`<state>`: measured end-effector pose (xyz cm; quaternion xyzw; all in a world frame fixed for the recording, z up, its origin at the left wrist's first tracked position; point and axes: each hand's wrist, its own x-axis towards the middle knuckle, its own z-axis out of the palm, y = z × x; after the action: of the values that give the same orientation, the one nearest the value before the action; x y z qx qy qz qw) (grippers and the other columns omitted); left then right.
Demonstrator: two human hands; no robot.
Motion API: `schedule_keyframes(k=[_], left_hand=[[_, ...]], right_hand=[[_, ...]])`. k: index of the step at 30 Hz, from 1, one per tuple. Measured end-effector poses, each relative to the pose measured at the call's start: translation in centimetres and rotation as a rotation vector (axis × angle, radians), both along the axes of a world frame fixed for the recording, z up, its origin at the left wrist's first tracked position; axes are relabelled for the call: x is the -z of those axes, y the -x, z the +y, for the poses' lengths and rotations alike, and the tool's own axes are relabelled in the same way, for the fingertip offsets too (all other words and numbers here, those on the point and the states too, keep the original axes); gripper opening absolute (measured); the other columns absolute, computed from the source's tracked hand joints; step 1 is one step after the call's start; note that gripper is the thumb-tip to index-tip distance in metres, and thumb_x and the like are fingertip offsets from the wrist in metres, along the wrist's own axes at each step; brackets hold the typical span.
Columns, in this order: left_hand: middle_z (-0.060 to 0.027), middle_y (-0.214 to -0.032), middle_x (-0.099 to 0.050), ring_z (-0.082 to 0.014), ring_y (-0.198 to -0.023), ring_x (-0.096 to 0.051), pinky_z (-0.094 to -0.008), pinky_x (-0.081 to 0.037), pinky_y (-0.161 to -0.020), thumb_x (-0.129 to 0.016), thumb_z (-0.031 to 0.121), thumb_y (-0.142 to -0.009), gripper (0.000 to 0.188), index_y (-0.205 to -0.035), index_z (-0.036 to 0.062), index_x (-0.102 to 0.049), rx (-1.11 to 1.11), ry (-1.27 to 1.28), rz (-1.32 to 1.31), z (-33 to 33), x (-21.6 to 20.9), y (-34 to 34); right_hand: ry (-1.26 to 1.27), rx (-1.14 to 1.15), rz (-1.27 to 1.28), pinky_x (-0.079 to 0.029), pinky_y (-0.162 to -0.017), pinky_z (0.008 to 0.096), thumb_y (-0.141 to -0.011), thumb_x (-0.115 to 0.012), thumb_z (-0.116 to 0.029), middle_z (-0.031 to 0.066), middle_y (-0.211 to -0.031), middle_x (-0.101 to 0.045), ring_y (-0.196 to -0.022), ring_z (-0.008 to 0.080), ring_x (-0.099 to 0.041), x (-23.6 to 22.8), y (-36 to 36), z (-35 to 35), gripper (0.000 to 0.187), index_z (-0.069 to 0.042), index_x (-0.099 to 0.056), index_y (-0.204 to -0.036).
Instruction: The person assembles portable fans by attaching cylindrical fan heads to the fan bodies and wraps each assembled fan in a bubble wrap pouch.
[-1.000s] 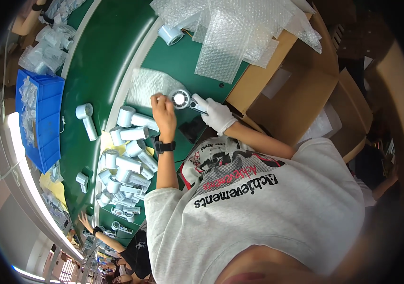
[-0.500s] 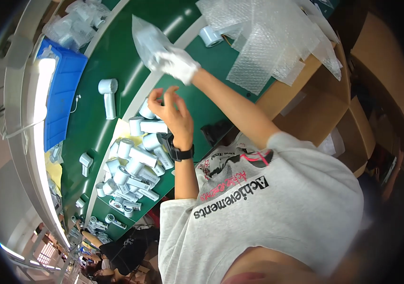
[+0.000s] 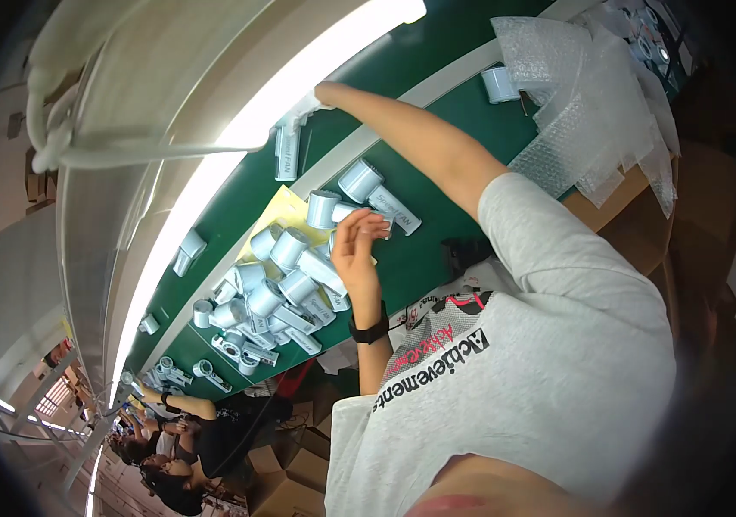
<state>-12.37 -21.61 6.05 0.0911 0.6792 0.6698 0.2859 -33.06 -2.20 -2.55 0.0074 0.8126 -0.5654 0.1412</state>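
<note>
My right hand, in a white glove, reaches far across the green bench and is mostly hidden behind the bright light strip. Just below it a pale blue handheld fan stands at the strip's edge; whether the glove touches it is unclear. My left hand is bare, with a black watch on its wrist. Its fingers are loosely bent and hold nothing that I can see. They overlap the handle end of a pale blue fan. Left of that hand lies a heap of similar fans, partly over yellow paper.
The long light strip hangs over the bench and blocks part of it. Bubble wrap sheets lie at the far right beside a fan's round head. Below them is a cardboard box. Other people work at lower left.
The view has shifted, and the blue bin has left it. My right hand, earlier holding a clear plastic bag, has gone behind the light strip; the bag no longer shows. My left fingers have drawn closer together.
</note>
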Motion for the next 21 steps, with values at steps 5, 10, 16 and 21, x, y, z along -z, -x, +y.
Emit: schedule_keyframes(k=[5,10,16,21], left_hand=[[-0.0127,-0.095,-0.058,-0.0202,-0.085,-0.058,-0.0314,-0.047,-0.078,-0.046,0.011,-0.088,0.025,-0.109,-0.0036,-0.049,-0.583,-0.082,-0.001,-4.2,1.3,3.9],[-0.0135,-0.098,-0.055,-0.0218,-0.080,-0.058,-0.0339,-0.051,-0.063,-0.055,0.022,-0.084,0.037,-0.109,-0.0031,-0.046,-0.068,-0.415,-0.416,-0.6,-2.5,4.3],[-0.0127,-0.095,-0.051,-0.0188,-0.063,-0.056,-0.0323,-0.049,-0.043,-0.061,0.032,-0.079,0.053,-0.113,-0.0019,-0.038,0.314,-0.546,-0.491,2.0,-0.5,-0.8],[-0.0115,-0.089,-0.051,-0.0165,-0.057,-0.054,-0.0283,-0.047,-0.042,-0.060,0.032,-0.079,0.054,-0.115,-0.0007,-0.035,0.167,-0.691,-0.634,3.4,-1.6,-3.5]], right_hand=[[0.189,-0.002,0.272,-0.051,-0.063,0.0251,-0.050,-0.080,-0.003,0.0039,-0.088,-0.058,-0.077,0.0133,-0.058,-6.6,-8.3,2.0,0.064,-0.008,-0.049,-0.105],[0.402,-0.090,0.396,-0.049,-0.072,0.0232,-0.055,-0.080,-0.005,0.0031,-0.091,-0.059,-0.081,0.0107,-0.057,-12.7,-17.1,0.0,0.064,-0.008,-0.050,-0.111],[0.659,0.696,0.183,-0.049,-0.069,0.0232,-0.070,-0.072,-0.013,0.0027,-0.085,-0.061,-0.078,0.0095,-0.057,-13.0,-23.9,-3.4,0.040,-0.006,-0.057,-0.105],[0.719,0.541,0.150,-0.046,-0.076,0.0218,-0.079,-0.063,-0.017,0.0053,-0.094,-0.062,-0.083,0.0087,-0.058,-13.3,-25.9,-1.3,0.033,-0.002,-0.058,-0.108]])
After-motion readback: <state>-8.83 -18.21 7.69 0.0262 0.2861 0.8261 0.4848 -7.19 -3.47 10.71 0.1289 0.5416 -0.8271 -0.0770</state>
